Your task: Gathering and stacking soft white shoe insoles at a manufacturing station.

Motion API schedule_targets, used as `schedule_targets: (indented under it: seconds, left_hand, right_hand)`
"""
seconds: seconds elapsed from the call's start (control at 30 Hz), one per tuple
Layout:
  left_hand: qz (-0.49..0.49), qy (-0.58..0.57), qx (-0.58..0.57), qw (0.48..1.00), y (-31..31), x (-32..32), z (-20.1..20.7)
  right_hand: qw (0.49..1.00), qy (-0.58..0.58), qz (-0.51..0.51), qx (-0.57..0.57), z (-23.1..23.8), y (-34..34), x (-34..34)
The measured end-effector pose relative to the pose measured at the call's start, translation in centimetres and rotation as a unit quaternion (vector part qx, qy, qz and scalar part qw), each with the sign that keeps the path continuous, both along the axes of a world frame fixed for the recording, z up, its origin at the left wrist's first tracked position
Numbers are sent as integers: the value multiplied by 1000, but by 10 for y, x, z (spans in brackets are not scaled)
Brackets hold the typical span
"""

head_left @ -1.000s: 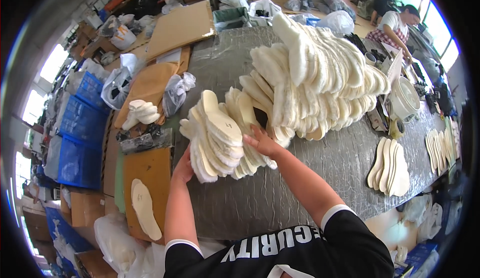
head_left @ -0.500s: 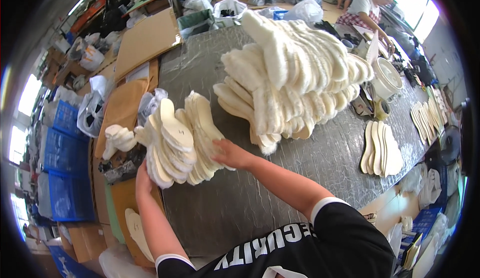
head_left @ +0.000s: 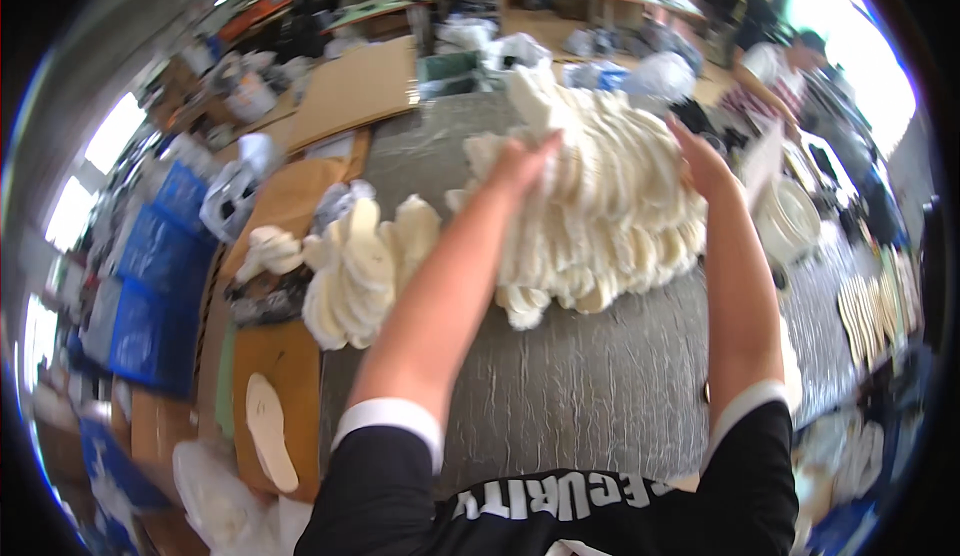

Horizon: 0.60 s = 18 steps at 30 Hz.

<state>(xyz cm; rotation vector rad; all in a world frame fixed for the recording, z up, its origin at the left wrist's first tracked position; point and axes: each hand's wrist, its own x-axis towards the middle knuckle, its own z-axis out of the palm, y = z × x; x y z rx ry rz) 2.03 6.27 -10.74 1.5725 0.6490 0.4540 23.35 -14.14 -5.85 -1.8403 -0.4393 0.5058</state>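
Note:
A big pile of fluffy cream insoles (head_left: 600,226) lies in layered rows on the grey-covered table (head_left: 590,386). My left hand (head_left: 525,164) reaches over the left part of its upper row, touching or very near the fleece; motion blurs its fingers. At the row's right end is my right hand (head_left: 697,159), open, with its fingers stretched out along the insoles' side. To the left of my left forearm stands a smaller group of insoles (head_left: 350,276), partly overlapped by that arm. A single flat insole (head_left: 268,431) rests on brown cardboard at the lower left.
A white bucket (head_left: 785,221) stands right of the pile, near flat insoles (head_left: 868,316) at the table's right edge. Blue crates (head_left: 160,306) are at the left. Cardboard sheets (head_left: 355,91) lie at the far left. A co-worker (head_left: 775,81) sits at the far right.
Both hands have left the smaller insole group and moved up and right to the big pile. My view has shifted, and the right forearm now covers most of the small insole stack at right.

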Motion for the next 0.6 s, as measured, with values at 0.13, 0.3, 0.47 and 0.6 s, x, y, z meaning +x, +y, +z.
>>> schedule_targets:
  seconds: [0.13, 0.3, 0.47, 0.6]
  left_hand:
    - [-12, -117, -18, 993, -53, 37, -25]
    - [18, -249, -50, 967, -95, -16, -15]
    - [92, -239, 46, 966, -73, -100, -3]
    - [163, -213, 115, 957, -33, -185, 32]
  right_hand:
    - [992, -66, 103, -22, -41, -19, 2]
    - [972, -145, 96, 156, -38, -41, -79]
    - [944, -111, 177, 255, -28, -9, -152]
    - [920, -42, 216, 323, -54, 58, -230]
